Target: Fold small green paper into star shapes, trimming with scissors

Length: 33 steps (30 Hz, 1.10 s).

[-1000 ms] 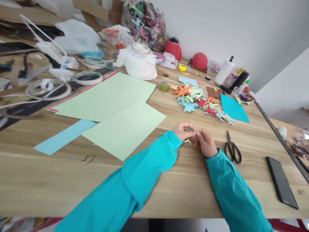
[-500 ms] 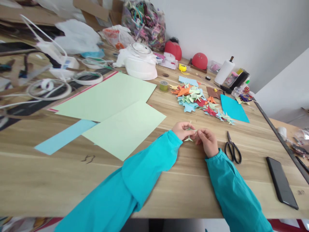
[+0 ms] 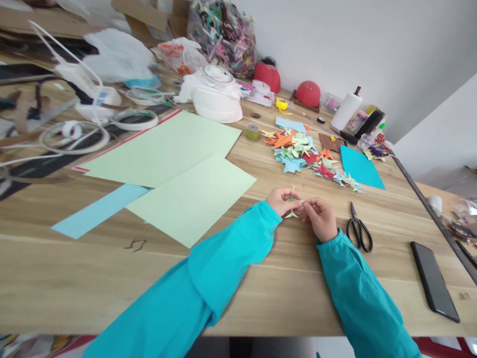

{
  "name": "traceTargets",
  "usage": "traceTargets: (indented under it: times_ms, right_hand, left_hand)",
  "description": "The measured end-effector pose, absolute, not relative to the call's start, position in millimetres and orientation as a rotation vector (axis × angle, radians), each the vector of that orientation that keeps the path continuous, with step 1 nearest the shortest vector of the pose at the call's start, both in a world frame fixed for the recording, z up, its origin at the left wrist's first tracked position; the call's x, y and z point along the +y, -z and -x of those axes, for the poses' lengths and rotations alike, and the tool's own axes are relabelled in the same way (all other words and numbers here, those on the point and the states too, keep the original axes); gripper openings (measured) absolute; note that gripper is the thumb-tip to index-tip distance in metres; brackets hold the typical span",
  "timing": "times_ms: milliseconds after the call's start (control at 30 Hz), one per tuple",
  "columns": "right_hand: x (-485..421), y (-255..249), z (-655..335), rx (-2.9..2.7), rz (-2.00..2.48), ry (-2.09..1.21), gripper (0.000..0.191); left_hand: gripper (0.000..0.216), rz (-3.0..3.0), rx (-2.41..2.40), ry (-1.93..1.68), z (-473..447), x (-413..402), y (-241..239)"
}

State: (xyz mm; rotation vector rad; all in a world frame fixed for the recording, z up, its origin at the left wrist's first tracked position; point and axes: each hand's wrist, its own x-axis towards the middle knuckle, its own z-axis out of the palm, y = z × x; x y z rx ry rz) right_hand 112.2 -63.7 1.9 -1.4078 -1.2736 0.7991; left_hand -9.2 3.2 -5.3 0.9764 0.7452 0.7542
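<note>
A small pale green paper crane (image 3: 291, 215) is held between my two hands above the table, its pointed tips showing above and below the fingers. My left hand (image 3: 281, 201) pinches it from the left. From the right, the thumb and fingertips of my right hand (image 3: 321, 218) close on its edge, touching the left fingertips. Fingers hide much of the folded paper. Black-handled scissors (image 3: 359, 232) lie to the right of my right hand. Beyond both hands spreads a pile of folded paper cranes (image 3: 298, 145) in orange, green, blue and red.
Large pale green sheets (image 3: 194, 199) lie at left, over a blue paper strip (image 3: 100, 211). A dark phone (image 3: 435, 281) rests near the right edge. Turquoise paper (image 3: 361, 166) lies behind the scissors. A thread spool (image 3: 252, 132) and a white covered container (image 3: 218, 102) stand farther back.
Almost nothing differs. The fingers of my right hand have shifted very slightly at the paper crane, and both hands stay in the same place.
</note>
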Motion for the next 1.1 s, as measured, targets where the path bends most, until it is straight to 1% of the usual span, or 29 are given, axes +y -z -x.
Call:
traceTargets:
  times_ms: [467, 800, 900, 1000, 1100]
  right_hand:
    - [-64, -5, -108, -1.208, 1.409, -0.817, 0.030]
    - [-63, -4, -108, -1.139, 1.402, -0.806, 0.024]
    - [-64, -6, -108, -1.154, 1.441, -0.755, 0.021]
    - [-65, -8, -107, -1.195, 1.512, -0.667, 0.018]
    - [-67, -10, -105, -1.221, 1.569, -0.591, 0.015]
  left_hand:
    - [0.023, -0.868, 0.658, -0.761, 8, 4, 8]
    - [0.021, -0.797, 0.651, -0.751, 10, 0, 0]
    - [0.015, -0.910, 0.731, -0.759, 11, -1, -5]
    - [0.009, -1.130, 0.783, -0.844, 11, -2, -8]
    - [0.009, -1.270, 0.793, -0.918, 11, -5, -7]
